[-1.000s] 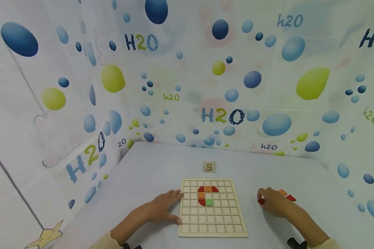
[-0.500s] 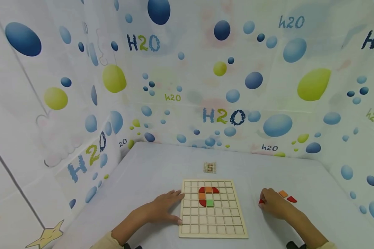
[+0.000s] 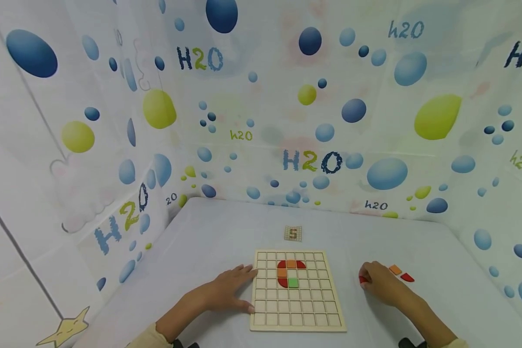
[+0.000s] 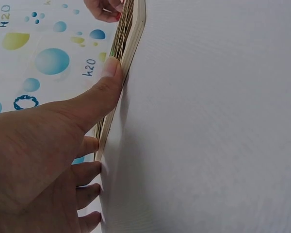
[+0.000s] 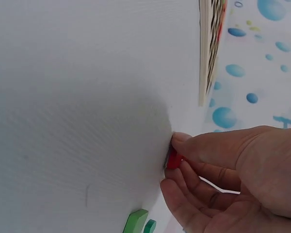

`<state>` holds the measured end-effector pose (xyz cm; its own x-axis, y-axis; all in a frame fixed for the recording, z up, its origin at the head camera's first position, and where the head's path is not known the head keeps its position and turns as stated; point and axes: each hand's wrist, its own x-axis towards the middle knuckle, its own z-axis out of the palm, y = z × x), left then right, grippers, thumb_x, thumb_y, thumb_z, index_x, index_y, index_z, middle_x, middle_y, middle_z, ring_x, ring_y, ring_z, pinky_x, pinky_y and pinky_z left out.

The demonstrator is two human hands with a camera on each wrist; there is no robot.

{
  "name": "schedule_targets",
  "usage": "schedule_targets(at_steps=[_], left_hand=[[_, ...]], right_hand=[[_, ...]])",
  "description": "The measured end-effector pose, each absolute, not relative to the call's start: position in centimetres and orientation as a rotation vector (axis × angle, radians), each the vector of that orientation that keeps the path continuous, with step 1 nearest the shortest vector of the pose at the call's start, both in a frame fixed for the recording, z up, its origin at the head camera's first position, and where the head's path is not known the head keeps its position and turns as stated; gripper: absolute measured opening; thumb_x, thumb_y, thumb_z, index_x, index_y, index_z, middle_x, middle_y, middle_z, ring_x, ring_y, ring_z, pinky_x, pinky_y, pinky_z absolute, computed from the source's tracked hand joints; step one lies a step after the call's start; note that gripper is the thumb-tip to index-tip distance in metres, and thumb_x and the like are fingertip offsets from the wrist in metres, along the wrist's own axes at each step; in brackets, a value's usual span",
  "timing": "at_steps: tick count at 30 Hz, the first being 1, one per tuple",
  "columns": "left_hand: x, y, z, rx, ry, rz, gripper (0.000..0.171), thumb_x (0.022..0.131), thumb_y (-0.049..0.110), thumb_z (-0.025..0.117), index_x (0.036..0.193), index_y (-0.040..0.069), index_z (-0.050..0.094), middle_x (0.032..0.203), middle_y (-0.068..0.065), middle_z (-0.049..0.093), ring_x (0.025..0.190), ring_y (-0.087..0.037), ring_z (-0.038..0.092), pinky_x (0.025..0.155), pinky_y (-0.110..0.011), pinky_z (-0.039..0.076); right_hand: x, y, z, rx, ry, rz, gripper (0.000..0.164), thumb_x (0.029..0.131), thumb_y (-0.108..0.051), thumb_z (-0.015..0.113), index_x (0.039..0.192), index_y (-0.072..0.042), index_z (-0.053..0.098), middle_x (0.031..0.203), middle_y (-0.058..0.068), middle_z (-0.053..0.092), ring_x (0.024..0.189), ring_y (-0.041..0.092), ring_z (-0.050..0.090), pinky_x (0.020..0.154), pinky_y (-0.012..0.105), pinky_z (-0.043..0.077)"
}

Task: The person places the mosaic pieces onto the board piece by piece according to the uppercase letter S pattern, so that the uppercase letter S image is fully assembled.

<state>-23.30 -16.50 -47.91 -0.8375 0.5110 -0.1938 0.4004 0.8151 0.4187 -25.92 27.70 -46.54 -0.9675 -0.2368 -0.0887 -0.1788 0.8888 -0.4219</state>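
Observation:
A wooden grid board lies on the white table, with red, orange and green tiles set in several of its upper cells. My left hand rests against the board's left edge, fingers spread and thumb on the rim, as the left wrist view also shows. Right of the board, my right hand pinches a small red tile between thumb and fingers, low over the table. Beside that hand lie an orange tile and a red curved tile.
Behind the board lies a small pattern card with an S-like figure. In the right wrist view, a green block and a smaller teal piece lie near the hand. A curtain printed with bubbles surrounds the table.
The right hand has turned and shifted slightly while keeping the red tile. The orange tile beside it shows more fully than a second ago. The left hand stays on the board's edge.

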Motion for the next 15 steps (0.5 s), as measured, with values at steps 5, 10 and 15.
schedule_targets(at_steps=[5,10,15], left_hand=[[-23.4,-16.5,-48.0,0.699,2.702,0.514,0.102,0.085,0.064,0.079,0.164,0.014,0.039,0.172,-0.012,0.033,0.159,-0.039,0.028,0.124,-0.065,0.029],[-23.5,-16.6,-47.9,0.703,2.698,0.511,0.102,0.086,0.065,0.078,0.165,0.014,0.037,0.172,-0.012,0.032,0.159,-0.04,0.027,0.124,-0.065,0.029],[-23.6,-16.7,-47.9,0.73,2.702,0.501,0.101,0.087,0.065,0.077,0.164,0.013,0.037,0.172,-0.014,0.033,0.159,-0.042,0.028,0.123,-0.065,0.03]], right_hand=[[-25.9,27.0,-46.1,-0.352,2.909,-0.694,0.016,0.092,-0.006,0.08,0.102,-0.006,0.067,0.094,0.004,0.06,0.088,0.018,0.056,0.084,0.041,0.057],[-26.0,25.7,-45.5,-0.408,2.916,-0.778,0.015,0.091,-0.001,0.076,0.102,-0.007,0.067,0.095,0.003,0.061,0.091,0.018,0.058,0.084,0.041,0.057],[-26.1,23.8,-45.3,-0.453,2.882,-0.849,0.015,0.092,-0.003,0.076,0.105,-0.008,0.069,0.098,0.001,0.063,0.093,0.015,0.06,0.084,0.039,0.057]])
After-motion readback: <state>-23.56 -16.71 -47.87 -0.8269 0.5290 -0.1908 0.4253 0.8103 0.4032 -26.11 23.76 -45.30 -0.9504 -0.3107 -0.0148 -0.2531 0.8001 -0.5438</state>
